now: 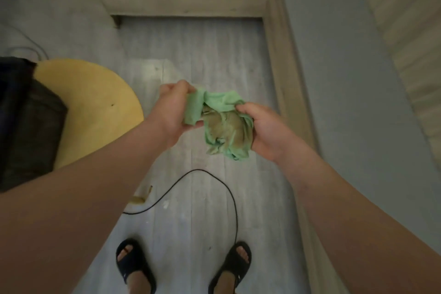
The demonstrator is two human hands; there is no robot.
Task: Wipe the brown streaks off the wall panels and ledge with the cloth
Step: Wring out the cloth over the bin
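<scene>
While left hand [173, 112] and right hand [267, 131] grip it, stained cloth [222, 124] bunched between.

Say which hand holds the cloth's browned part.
The right hand: it grips the stained bunch of the cloth; the left hand pinches a clean green edge.

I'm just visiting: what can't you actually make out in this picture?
Head view:
- Fingers of left hand and right hand: mostly hidden in the green cloth they hold.
- Streaks on the wall panels: too dim and blurred to tell.
- Dark object on the left: cut off by the edge.
- One end of the black cable: hidden behind the left forearm.
</scene>
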